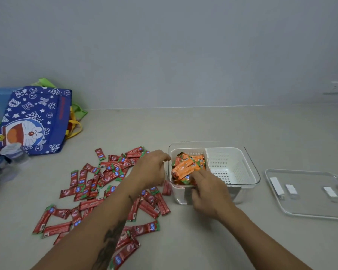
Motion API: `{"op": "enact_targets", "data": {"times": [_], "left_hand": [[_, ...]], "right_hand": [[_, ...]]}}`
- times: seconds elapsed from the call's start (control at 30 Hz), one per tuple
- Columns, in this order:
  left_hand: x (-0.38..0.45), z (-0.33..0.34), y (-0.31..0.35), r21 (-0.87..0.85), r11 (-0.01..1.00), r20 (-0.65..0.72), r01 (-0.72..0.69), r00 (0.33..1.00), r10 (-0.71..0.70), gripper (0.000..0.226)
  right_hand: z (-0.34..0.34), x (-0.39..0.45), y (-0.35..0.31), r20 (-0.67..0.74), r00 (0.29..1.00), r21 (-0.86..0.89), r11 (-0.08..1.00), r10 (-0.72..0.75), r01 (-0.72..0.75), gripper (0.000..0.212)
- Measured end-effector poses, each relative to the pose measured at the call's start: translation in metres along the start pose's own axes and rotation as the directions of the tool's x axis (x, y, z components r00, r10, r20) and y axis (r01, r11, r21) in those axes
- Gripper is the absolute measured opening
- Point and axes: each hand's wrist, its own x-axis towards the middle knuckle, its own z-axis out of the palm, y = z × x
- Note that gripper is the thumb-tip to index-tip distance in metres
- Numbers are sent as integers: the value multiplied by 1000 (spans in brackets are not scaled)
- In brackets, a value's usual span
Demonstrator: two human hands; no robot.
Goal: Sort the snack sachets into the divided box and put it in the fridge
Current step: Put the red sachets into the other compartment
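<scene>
Box, centre right on counter: left compartment filled with orange sachets, right compartment empty. Red sachets lie loose lower left, unsorted. Right hand rests fingers on orange; left hand, grip undeterminable. Lid off; fridging outstanding.

The red sachets bear a small blue logo, too blurred to read; the blue bag shows scattered letters "D", "N".

Head-worn camera looks forward and down, close over the counter.
</scene>
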Motion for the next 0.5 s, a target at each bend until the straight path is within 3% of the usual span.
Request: {"op": "enact_targets", "data": {"times": [0.13, 0.3, 0.43, 0.5], "left_hand": [[-29, -22, -28, -98, 994, -53, 49, 997, -55, 29], [-85, -38, -83, -187, 966, -26, 176, 983, -184, 30], [-130, -36, -125, -233, 919, 14, 318, 946, -324, 30], [-151, -29, -146, -218, 896, 74, 386, 922, -379, 29]], "right_hand": [[-16, 9, -14, 43, 995, 169, 981, 93, -99, 47], [-10, 13, -82, -38, 999, 272, 961, -32, 41, 39], [30, 11, -126, 71, 994, 329, 943, -81, 53, 34], [55, 11, -138, 184, 982, 286, 958, -44, -10, 39]]}}
